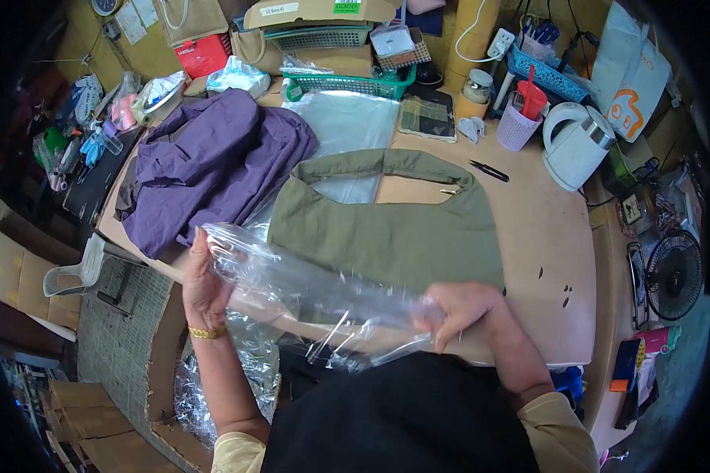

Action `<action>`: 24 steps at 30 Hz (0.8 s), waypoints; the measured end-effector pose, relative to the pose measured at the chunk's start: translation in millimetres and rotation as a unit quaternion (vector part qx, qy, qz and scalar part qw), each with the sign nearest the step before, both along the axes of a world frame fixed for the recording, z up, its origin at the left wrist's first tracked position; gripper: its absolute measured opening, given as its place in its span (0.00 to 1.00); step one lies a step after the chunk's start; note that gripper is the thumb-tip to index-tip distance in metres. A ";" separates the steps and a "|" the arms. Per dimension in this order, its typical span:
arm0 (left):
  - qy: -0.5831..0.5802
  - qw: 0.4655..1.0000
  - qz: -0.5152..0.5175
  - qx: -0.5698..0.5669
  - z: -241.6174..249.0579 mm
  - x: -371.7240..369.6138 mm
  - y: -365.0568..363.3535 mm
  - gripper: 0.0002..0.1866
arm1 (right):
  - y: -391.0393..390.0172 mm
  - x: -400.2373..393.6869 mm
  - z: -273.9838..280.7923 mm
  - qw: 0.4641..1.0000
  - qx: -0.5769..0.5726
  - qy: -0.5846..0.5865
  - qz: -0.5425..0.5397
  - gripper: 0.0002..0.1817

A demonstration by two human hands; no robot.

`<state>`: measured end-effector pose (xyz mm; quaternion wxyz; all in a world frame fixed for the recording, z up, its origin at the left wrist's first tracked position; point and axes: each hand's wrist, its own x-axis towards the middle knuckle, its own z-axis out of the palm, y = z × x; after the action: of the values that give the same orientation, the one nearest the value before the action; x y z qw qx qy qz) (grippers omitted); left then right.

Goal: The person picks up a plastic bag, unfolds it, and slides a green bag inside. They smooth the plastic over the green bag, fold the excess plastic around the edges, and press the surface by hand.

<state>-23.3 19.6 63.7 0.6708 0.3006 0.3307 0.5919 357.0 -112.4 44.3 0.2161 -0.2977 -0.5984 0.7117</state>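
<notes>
A clear plastic bag (315,288) is stretched between my two hands in front of my body, above the near edge of the table. My left hand (205,280) has its fingers closed round one end of the plastic. At the other end, my right hand (459,311) grips the film with bent fingers, partly seen through it. Just beyond the plastic, an olive green fabric shoulder bag (386,229) lies flat, its strap loop pointing away from me. Purple fabric bags (213,165) are heaped to its left.
Flat clear plastic sleeves (355,118) lie at the back of the table (544,236). Black thread snips (489,170) rest right of the olive bag. A white kettle (576,146) and a lilac cup (517,126) stand back right. An open carton (162,363) of plastic sits on the floor.
</notes>
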 end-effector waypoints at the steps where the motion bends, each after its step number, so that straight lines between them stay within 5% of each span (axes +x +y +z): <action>1: -0.116 0.986 -0.117 0.013 -8.5 -6.3 6.0 0.16 | 1.2 -10.0 12.3 0.969 0.132 -0.156 0.138 0.09; 2: -0.227 0.946 -0.230 0.023 -18.1 -10.3 8.9 0.16 | -3.1 -4.8 6.2 0.969 0.130 -0.155 0.139 0.09; 3: -0.338 0.888 -0.310 0.029 -24.8 -7.5 13.2 0.13 | -10.0 6.5 -5.9 0.990 0.138 -0.017 -0.026 0.10; 4: -0.337 0.889 -0.308 0.028 -27.7 -8.9 6.0 0.13 | -13.2 15.1 -17.0 0.964 0.139 0.121 -0.190 0.12; 6: 0.073 0.965 -0.253 0.017 -33.5 -8.6 -15.2 0.11 | 1.1 26.4 -28.5 0.866 0.140 0.352 -0.328 0.22; 7: 0.150 0.911 -0.371 0.096 -33.1 1.0 -17.1 0.11 | 5.8 28.8 -28.3 0.866 0.141 0.352 -0.327 0.22; 8: 0.221 0.832 -0.480 0.170 -31.0 10.1 -18.9 0.12 | 7.9 30.3 -28.0 0.833 0.088 0.474 -0.273 0.27; 10: 0.270 0.798 -0.520 0.143 -39.2 1.1 -7.5 0.11 | 6.6 30.3 -28.4 0.782 0.032 0.585 -0.211 0.32; 12: 0.108 0.947 -0.299 0.040 -52.6 -21.9 11.3 0.13 | -3.8 24.7 -30.6 0.817 -0.143 0.540 -0.144 0.36; 13: 0.055 0.972 -0.225 0.031 -47.3 -18.0 9.3 0.11 | -5.1 19.9 -26.9 0.816 -0.148 0.540 -0.144 0.36; 14: 0.002 0.989 -0.149 0.024 -23.0 -2.0 4.2 0.11 | -4.2 12.2 -18.0 0.942 -0.072 0.319 -0.071 0.35; 15: -0.028 0.985 -0.152 0.072 -27.4 -3.0 11.2 0.13 | -1.6 5.4 -8.6 0.997 0.012 0.075 0.009 0.34; 16: -0.028 0.986 -0.151 0.072 -29.3 -3.8 10.1 0.13 | -1.0 1.8 -4.6 0.976 0.095 -0.175 0.086 0.34; 17: -0.117 0.980 -0.163 0.014 -21.2 3.9 3.9 0.13 | -2.8 7.9 -7.1 0.976 0.094 -0.175 0.086 0.34; 18: -0.205 0.962 -0.174 -0.043 -17.1 8.4 1.2 0.14 | -5.9 21.9 -13.7 0.989 0.059 -0.133 0.018 0.30; 19: -0.337 0.825 -0.448 0.073 -39.2 -2.8 24.8 0.13 | -9.4 36.4 -23.2 0.994 0.022 -0.089 -0.051 0.26; 20: -0.338 0.825 -0.448 0.070 -36.3 -2.7 10.3 0.13 | -8.3 53.4 -50.8 0.980 0.039 0.083 -0.175 0.24; 21: -0.144 0.901 -0.397 0.103 -30.0 -2.7 -16.6 0.15 | -6.5 64.6 -73.2 0.922 0.054 0.251 -0.291 0.23; 22: 0.056 0.934 -0.328 0.134 -26.1 -2.3 -30.0 0.18 | -2.8 54.1 -60.4 0.921 0.055 0.251 -0.291 0.23; 24: 0.196 0.790 -0.564 0.136 -46.8 -3.3 -12.7 0.27 | 7.3 24.4 -23.0 0.768 0.056 0.574 -0.279 0.24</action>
<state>-26.6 7.0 16.9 0.7582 0.6317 0.1425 0.0755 381.3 -105.2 21.3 0.7246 0.0249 -0.2921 0.6237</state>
